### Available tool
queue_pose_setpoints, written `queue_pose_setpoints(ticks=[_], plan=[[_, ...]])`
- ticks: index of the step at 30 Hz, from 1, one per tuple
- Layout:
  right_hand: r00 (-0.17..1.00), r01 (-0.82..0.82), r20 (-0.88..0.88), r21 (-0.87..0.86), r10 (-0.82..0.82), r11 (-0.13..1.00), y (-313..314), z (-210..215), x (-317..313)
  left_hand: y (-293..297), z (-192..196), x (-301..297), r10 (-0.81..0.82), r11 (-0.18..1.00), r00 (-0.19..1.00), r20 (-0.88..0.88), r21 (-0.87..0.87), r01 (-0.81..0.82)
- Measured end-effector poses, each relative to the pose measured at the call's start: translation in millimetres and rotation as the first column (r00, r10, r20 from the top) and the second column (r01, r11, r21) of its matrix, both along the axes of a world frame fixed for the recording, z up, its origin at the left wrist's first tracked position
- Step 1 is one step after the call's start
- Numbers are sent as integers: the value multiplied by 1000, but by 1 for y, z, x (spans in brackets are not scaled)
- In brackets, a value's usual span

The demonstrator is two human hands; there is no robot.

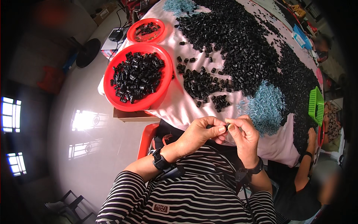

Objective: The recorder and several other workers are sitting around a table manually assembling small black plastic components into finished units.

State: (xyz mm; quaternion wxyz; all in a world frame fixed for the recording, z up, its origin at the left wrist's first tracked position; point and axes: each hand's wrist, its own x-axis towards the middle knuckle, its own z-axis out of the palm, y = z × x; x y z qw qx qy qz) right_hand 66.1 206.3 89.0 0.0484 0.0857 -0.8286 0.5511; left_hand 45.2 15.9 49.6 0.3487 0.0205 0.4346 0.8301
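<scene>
My left hand [204, 131] and my right hand [244, 137] meet in front of my chest, just past the table's near edge. Thumbs and fingertips of both pinch a small black plastic part [228, 126], which the fingers mostly cover. Beyond them on the pink cloth [175, 108] lies a small cluster of black cylindrical parts [220, 102], with a larger group [201, 84] behind it. Close to my right hand is a heap of small pale-blue translucent pieces [265, 108], too fine to make out singly.
Left on the table stands a red basin [108, 84] full of black parts, with a smaller red bowl [162, 34] behind. A large black pile [238, 41] covers the far side. At right are a green basket [316, 106] and another person's hand [311, 137].
</scene>
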Motion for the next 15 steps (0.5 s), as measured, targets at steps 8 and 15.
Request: queue_pose_setpoints(ticks=[8, 15], plan=[[996, -47, -71, 120, 56, 992, 2, -2, -6, 3, 1, 0, 31, 999, 998, 49, -30, -30], [948, 43, -296, 481, 116, 876, 4, 4, -3, 1, 3, -2, 44, 999, 991, 128, -1, -44]])
